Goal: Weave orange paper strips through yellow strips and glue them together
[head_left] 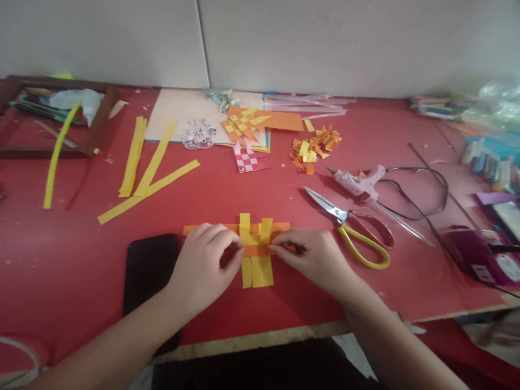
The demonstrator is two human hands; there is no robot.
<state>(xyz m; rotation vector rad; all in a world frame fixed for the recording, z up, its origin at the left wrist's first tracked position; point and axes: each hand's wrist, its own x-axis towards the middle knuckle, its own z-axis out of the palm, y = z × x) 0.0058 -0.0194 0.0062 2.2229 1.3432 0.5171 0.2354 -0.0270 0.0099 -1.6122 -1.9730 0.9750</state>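
Observation:
Orange paper strips [257,250] cross several upright yellow paper strips [262,273] in a small weave on the table before me. From the left, my left hand [209,257] pinches the nearer orange strip between thumb and fingertips. My right hand [314,254] grips the same strip at the right, its fingers closed. Behind it a second orange strip sticks out past both hands. A black phone [148,265] lies by my left forearm, partly covered by it. Scissors [341,216] with one red and one yellow handle rest beyond my right hand.
Loose yellow strips [132,157] lie at left, near a wooden tray [103,116]. Woven paper fish [246,160], googly eyes [199,132] and paper scraps [312,149] sit behind. A corded pink glue gun [357,184] and a purple device [483,252] are at right.

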